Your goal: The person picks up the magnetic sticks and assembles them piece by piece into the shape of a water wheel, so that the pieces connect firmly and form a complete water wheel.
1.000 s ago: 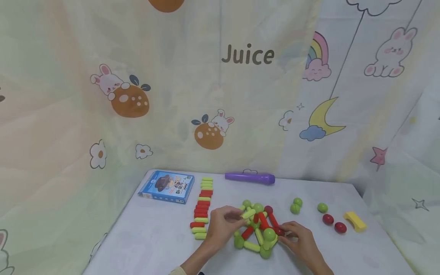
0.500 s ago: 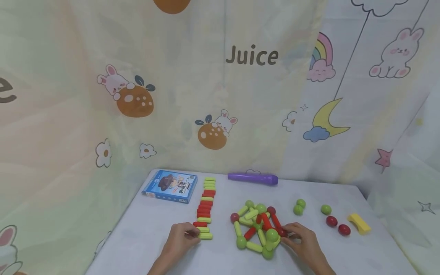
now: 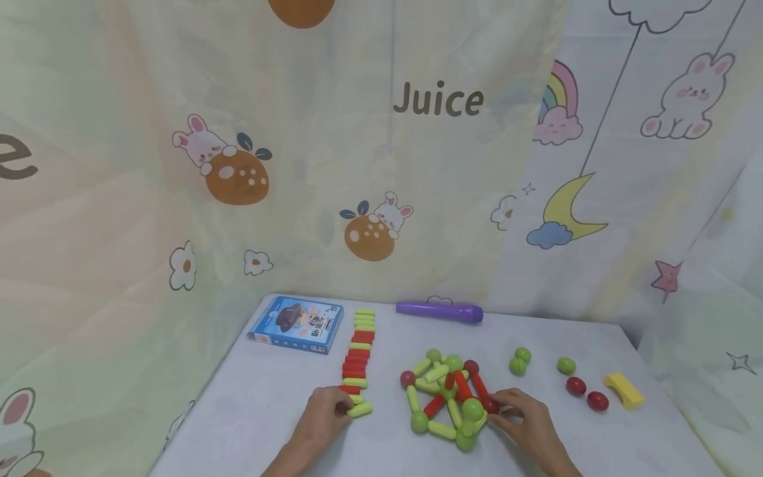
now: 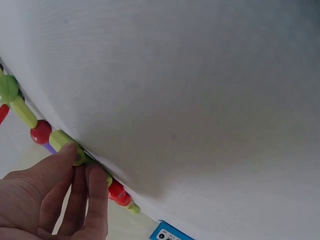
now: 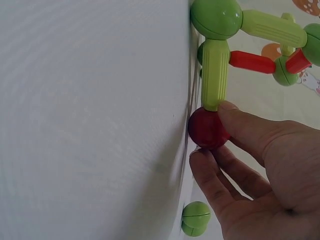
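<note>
My left hand [image 3: 324,412] pinches the nearest yellow-green magnetic rod [image 3: 360,410] of a long column; in the left wrist view thumb and fingertips close on that rod [image 4: 61,141]. This rod sits askew to its neighbours. On the right, my right hand [image 3: 527,419] grips a dark red ball [image 5: 206,128] between thumb and fingers, at a lower corner of a ball-and-rod structure [image 3: 442,430]. A yellow-green rod [image 5: 214,75] rises from that ball to a green ball [image 5: 217,17]. The structure joins green and red balls with red and yellow-green rods.
Red and yellow-green rods [image 3: 356,364] line up beyond my left hand. A blue box [image 3: 298,323] lies back left, a purple microphone-shaped toy [image 3: 438,311] at the back. Right of the structure are loose green balls [image 3: 520,361], red balls [image 3: 587,393] and a yellow arched block [image 3: 624,390].
My left hand has let go of a yellow-green rod on the structure, moved left to the column and taken its nearest rod, turning it askew. My right hand keeps its grip on the ball.
</note>
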Demonstrator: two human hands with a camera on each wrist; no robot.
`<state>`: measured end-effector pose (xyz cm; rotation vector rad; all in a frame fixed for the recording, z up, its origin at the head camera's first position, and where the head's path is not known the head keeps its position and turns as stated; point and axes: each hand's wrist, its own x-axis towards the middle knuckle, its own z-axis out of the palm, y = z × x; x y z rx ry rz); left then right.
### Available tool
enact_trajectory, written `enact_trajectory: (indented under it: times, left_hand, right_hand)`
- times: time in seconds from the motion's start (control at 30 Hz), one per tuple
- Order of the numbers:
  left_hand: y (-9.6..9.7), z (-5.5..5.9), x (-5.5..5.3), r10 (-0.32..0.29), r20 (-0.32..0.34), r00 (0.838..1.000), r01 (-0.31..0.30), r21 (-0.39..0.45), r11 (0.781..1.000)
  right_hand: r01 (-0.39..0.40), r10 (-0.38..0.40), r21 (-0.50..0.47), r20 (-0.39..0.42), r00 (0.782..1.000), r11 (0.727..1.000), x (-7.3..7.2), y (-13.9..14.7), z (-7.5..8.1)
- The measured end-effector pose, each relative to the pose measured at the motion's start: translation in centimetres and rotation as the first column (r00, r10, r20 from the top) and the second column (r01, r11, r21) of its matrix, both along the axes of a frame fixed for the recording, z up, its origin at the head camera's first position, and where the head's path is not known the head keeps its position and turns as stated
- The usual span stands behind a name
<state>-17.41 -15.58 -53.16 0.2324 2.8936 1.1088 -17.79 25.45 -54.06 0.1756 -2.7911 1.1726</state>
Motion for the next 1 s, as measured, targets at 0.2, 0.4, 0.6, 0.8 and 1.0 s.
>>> enact_trajectory:
  times: [0.2,0.4,0.6,0.8,1.0]
  left_hand:
    - [0.1,-0.1,0.4,0.001,0.0,1.0,-0.001,0.097,0.995]
    - [0.7,0.5,0.8,-0.018,0.024,1.0,0.011,0.27,0.963]
    - [2.1,0.8,0.4,-0.133,-0.059,0.989,0.143,0.21,0.967]
    - [4.1,1.2,0.3,-0.229,-0.115,0.967,0.244,0.148,0.958]
    - [7.2,1.9,0.2,-0.242,-0.193,0.951,0.288,0.265,0.92]
  right_hand:
    - [0.002,-0.002,-0.035,0.007,1.0,0.999,0.3,0.0,-0.1]
    - [0.003,-0.003,-0.032,0.012,1.0,0.999,0.6,0.1,0.0]
    - [0.006,-0.006,-0.037,0.003,1.0,0.999,0.6,0.2,0.0]
    - [-0.005,0.004,-0.027,-0.019,1.0,1.0,0.1,-0.1,0.2]
    - [0.002,-0.002,-0.028,-0.018,1.0,1.0,0.1,-0.1,0.3]
